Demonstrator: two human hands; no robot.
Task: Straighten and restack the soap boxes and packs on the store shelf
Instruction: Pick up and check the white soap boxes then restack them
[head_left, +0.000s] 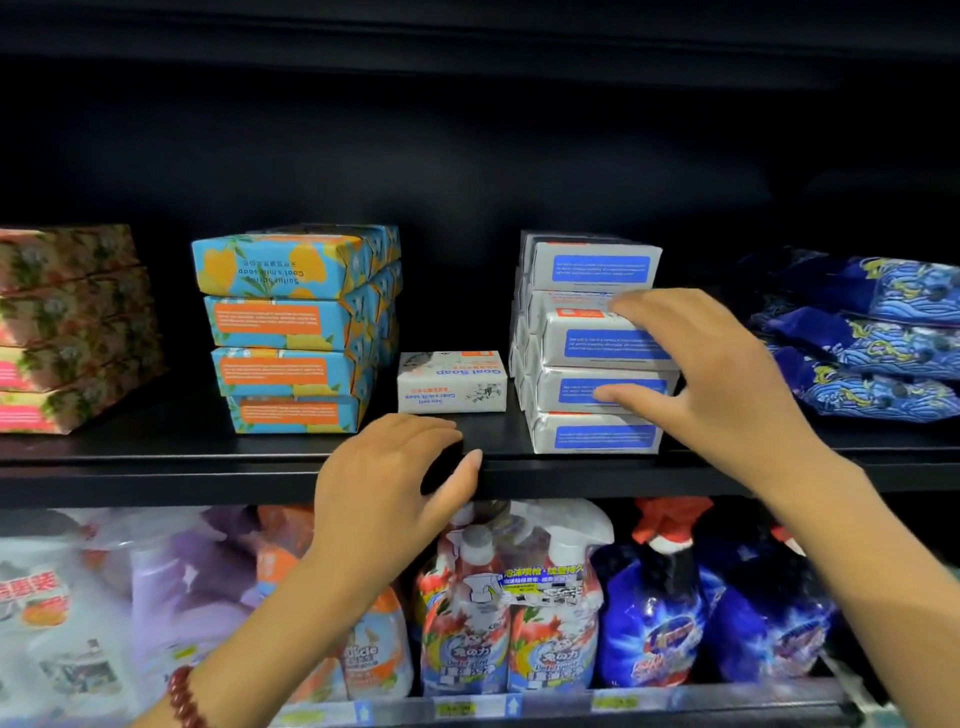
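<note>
**Hands reaching at the soap stacks**

Sitting far left on the shelf (156, 473): floral boxes (67, 332), stacked four high. Standing beside them: a blue-orange stack (296, 332), four high, its boxes stepping out of line. Lying alone between the two middle stacks: one white box (452, 382), print upside down, apart from both. Hovering just in front of it, over the shelf edge: the left hand (384, 483), fingers loosely curled, thumb out, gripping nothing, with a red bracelet (184, 696) showing at the wrist. Rising to the right: a white-blue stack (592, 343), five high, boxes staggered. Spreading wide across its front: the right hand (717, 374), fingers straight, forefinger at the second box, thumb at the fourth, clasping nothing; contact hard to tell. Piling up far right: blue packs (872, 338). Standing on the level below: spray bottles (519, 597).
</note>
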